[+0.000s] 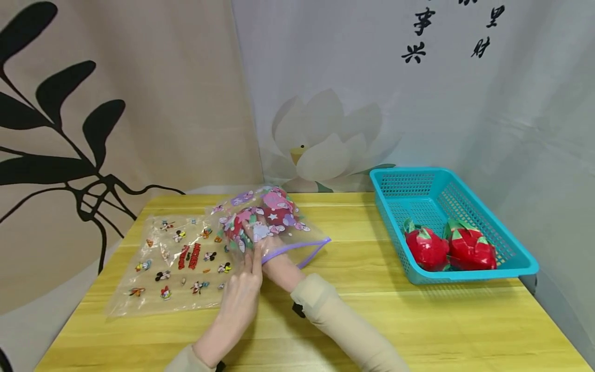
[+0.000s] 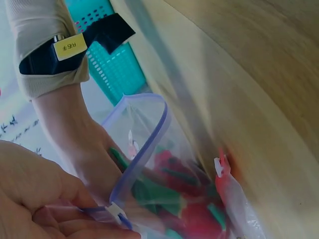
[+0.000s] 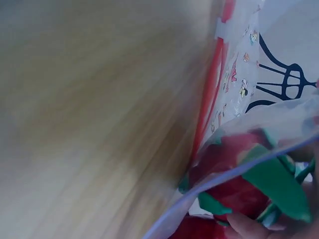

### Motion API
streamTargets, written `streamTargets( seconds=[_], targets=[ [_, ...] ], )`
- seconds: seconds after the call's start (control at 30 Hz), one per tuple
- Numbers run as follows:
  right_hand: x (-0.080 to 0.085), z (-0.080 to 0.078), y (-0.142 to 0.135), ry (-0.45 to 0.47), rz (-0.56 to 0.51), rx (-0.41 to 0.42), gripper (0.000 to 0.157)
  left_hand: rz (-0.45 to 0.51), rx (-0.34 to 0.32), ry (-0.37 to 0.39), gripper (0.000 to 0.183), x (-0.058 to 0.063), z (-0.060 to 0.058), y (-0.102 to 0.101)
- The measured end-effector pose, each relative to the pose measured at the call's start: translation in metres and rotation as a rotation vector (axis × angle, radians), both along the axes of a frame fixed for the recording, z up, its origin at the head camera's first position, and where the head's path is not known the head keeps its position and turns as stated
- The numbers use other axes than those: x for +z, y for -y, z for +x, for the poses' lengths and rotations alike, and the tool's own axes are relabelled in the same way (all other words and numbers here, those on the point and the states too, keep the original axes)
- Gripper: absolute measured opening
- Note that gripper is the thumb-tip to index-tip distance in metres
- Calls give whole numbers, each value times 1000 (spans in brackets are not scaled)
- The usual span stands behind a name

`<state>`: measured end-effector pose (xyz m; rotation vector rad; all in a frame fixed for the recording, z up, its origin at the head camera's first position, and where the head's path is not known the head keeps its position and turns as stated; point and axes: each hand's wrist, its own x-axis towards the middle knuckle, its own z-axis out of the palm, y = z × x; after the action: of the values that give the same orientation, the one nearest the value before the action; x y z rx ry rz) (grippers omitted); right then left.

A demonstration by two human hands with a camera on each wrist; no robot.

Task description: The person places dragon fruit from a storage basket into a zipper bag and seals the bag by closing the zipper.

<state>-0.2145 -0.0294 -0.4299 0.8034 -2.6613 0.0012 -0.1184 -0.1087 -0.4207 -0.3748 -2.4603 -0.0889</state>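
A clear plastic bag with a purple zip rim and pink-purple prints (image 1: 297,246) lies on the yellow wood-grain table (image 1: 353,305). The left hand (image 1: 244,287) pinches its rim, apparently to keep the mouth open for the right hand (image 1: 269,243), which is inside touching a shiny red, green-leaved fruit (image 3: 239,194); whether it grasps, I can't tell. A flat cartoon-printed clear bag (image 1: 186,263) lies beside it; a turquoise perforated basket (image 1: 469,276) at right holds two similar fruits (image 1: 427,249).

Glossy plastic bags (image 1: 281,218), smooth wood-grain tabletop (image 1: 372,320), cloth backdrop (image 1: 186,103) — matt
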Motion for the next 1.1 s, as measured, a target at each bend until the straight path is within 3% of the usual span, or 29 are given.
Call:
streamTargets(
  seconds=[0.07, 0.2, 0.37, 0.43, 0.6, 0.9, 1.1],
  targets=[
    [1, -1, -2, 76, -58, 8, 71, 4, 1, 3, 65, 0, 0, 0],
    [2, 3, -12, 139, -114, 80, 76, 11, 10, 21, 60, 1, -1, 2],
    [4, 17, -28, 153, -195, 164, 58, 45, -11, 4, 59, 2, -2, 5],
    [5, 21, -32, 154, -203, 163, 49, 51, -19, -9, 57, 2, -3, 5],
    [3, 27, -36, 197, -206, 133, 54, 32, -17, -24, 53, 4, -3, 4],
    [-2, 22, -31, 154, -207, 147, 54, 58, -26, -21, 52, 3, -3, 3],
    [-1, 17, -26, 178, -170, 137, 60, 56, -29, -24, 50, 2, -4, 3]
  ],
)
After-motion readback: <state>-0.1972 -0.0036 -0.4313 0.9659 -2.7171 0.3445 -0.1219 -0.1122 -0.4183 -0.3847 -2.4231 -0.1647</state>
